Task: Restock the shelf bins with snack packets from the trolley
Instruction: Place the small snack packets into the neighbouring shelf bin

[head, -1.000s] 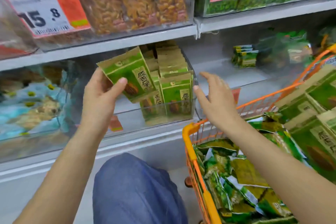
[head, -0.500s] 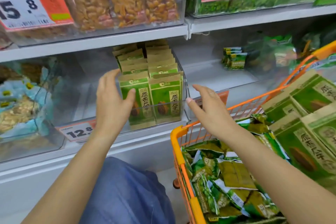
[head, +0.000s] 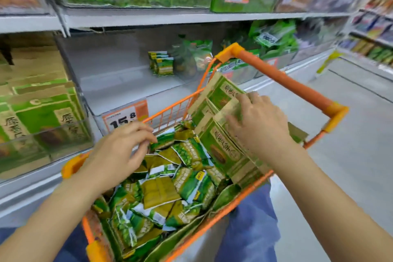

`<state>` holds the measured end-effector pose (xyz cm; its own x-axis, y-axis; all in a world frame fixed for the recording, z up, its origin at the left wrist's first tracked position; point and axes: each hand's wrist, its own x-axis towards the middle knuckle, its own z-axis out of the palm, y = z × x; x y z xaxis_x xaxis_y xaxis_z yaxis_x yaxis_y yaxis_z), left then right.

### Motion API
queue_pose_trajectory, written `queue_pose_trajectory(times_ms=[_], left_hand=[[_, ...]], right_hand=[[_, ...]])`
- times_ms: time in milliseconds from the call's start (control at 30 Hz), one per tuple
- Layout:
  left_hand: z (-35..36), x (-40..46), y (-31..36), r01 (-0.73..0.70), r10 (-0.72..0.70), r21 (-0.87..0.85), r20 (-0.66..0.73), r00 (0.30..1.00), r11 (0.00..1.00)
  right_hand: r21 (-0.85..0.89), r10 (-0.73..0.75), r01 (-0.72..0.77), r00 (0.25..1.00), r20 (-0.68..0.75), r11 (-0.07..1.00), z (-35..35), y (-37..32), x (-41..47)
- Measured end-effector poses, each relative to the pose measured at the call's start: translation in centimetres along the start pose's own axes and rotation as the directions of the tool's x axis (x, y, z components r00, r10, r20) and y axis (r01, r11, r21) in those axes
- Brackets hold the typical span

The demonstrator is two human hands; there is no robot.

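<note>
Showing "15.8" price tag (head: 125,117) (orange)

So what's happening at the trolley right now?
A person is restocking. The right hand is on the kraft-and-green packets stacked at the far side of the orange trolley. The left hand hovers empty over the small green packets. The shelf bin on the left already holds matching packets.
</note>
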<state>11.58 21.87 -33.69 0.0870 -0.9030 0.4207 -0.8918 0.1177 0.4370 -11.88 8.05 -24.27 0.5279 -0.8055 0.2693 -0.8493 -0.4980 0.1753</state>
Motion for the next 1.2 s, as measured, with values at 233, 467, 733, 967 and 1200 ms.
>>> queue_pose_trajectory(times_ms=[233,467,733,967,1200], left_hand=[[-0.3,-0.3,0.0,0.118,-0.121,-0.066,-0.049,0.991,0.991],[-2.5,0.6,2.3,0.286,-0.400,-0.589,-0.069,0.914,0.756],[-7.8,-0.1,3.5,0.446,-0.434,-0.780,0.251,0.865,0.439],[-9.3,-4.3,-0.3,0.399,-0.742,-0.889,0.110,0.661,0.224],[-11.6,-6.5,0.2,0.474,-0.691,-0.813,0.127,0.712,0.339]], right_hand=[[0.039,0.098,-0.103,0.990,0.104,0.994,0.3,2.6,0.1],[0.820,-0.041,-0.026,0.997,0.060,0.572,-2.2,-0.6,1.3],[0.769,-0.520,0.257,0.847,0.112,0.585,-3.9,-9.0,2.0],[0.966,-0.210,-0.158,0.957,0.200,0.203,-1.9,-13.4,2.4],[0.981,-0.523,-0.178,0.845,0.110,-0.081,-1.6,-20.4,1.0]])
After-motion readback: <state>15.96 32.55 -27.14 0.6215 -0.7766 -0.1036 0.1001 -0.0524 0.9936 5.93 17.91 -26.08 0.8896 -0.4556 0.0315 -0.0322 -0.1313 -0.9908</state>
